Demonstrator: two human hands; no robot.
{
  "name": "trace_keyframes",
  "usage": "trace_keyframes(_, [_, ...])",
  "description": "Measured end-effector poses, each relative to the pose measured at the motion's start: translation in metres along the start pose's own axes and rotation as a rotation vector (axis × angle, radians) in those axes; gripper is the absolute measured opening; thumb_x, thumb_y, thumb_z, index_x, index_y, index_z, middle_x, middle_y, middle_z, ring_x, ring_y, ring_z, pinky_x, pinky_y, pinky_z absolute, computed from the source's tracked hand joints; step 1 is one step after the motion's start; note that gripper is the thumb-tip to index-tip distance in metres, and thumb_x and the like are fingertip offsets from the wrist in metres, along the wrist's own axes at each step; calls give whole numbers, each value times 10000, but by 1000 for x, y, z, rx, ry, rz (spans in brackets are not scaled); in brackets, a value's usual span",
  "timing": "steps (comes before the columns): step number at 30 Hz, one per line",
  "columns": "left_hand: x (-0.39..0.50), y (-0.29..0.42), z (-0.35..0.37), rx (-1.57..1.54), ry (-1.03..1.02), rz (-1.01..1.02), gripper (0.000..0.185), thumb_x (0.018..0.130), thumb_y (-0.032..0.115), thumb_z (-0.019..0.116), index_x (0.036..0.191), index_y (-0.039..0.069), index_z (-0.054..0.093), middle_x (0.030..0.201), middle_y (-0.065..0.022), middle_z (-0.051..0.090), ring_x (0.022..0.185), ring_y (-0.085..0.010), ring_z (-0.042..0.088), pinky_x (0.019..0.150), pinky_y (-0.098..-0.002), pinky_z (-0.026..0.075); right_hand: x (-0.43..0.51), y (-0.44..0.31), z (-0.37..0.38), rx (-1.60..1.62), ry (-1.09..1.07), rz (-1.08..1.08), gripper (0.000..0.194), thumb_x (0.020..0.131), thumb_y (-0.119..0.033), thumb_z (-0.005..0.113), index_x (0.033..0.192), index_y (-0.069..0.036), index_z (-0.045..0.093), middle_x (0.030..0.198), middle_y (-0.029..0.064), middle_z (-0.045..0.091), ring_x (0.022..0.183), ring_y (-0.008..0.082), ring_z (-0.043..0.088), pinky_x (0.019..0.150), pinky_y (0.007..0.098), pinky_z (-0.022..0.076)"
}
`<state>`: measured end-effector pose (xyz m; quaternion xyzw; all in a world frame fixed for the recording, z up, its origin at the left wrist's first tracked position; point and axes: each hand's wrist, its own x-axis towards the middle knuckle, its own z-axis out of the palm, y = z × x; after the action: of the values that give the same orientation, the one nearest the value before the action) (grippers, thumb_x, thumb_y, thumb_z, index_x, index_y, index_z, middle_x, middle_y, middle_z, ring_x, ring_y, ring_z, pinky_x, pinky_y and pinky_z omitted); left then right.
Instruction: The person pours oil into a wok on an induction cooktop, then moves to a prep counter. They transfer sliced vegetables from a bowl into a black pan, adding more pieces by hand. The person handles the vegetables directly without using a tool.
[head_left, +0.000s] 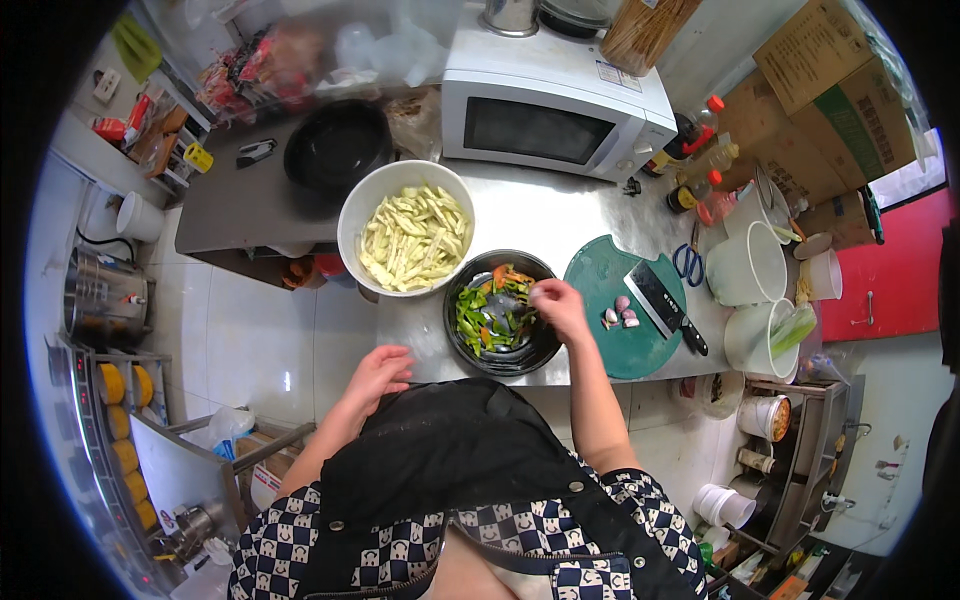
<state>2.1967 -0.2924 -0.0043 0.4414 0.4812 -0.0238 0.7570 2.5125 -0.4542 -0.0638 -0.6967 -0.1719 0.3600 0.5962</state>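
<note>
My right hand (559, 306) is over the right side of a black bowl (507, 367), its fingers curled together; whether anything is between them cannot be made out. Sliced green peppers (471, 319) and a few orange-red pieces (504, 277) lie around the bowl's inner wall, leaving its middle bare. My left hand (379, 375) holds nothing, fingers loosely apart, beside the metal counter's front edge. Behind the bowl stands a white tub (349, 251) of pale cut vegetable strips (416, 236). On the right, a green cutting board (592, 277) carries a black-handled cleaver (660, 300) and several shallots or garlic cloves (622, 304).
A white microwave (540, 124) stands at the back of the counter. Blue-handled scissors (688, 264) lie right of the board, near white plastic buckets (742, 262) and sauce bottles (684, 196). At back left are a large black basin (337, 146) and a stapler (256, 152).
</note>
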Motion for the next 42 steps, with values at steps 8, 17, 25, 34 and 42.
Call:
trace_keyframes(8, [0,28,-17,-280,86,157,394,872,195,583,1221,66,454,1127,-76,540,923,-170,557,711,-308,510,-28,17,-107,-1084,527,5,209,742,-190,640,916,-81,600,816,133,634,784,344,614,700,437,486])
trace_keyframes(17, [17,115,-24,-31,372,940,487,807,56,609,1251,6,415,1233,-127,468,1065,-172,496,841,-297,455,6,-125,53,-441,-153,-464,172,875,-91,551,966,36,623,882,109,652,799,173,624,730,269,492])
trace_keyframes(25, [106,173,3,-7,121,250,655,893,279,490,1442,131,167,1408,-180,310,1262,-303,370,955,-464,386,100,-153,196,-1140,-333,-40,702,818,-365,597,1386,-89,290,1278,285,430,1146,393,478,965,397,398])
trace_keyframes(34, [161,180,17,214,482,-65,707,840,443,502,1444,234,200,1434,-228,180,1306,-424,237,1059,-470,268,143,-85,214,-864,-357,288,1173,459,-473,831,1408,-67,273,1334,248,425,1229,364,431,1010,381,367])
trace_keyframes(42, [204,155,12,72,470,19,718,810,545,529,1391,165,348,1384,-246,337,1270,-379,348,1043,-434,302,146,-71,215,-478,-314,306,924,566,-245,830,1338,-10,380,1178,185,560,1057,266,551,842,346,471])
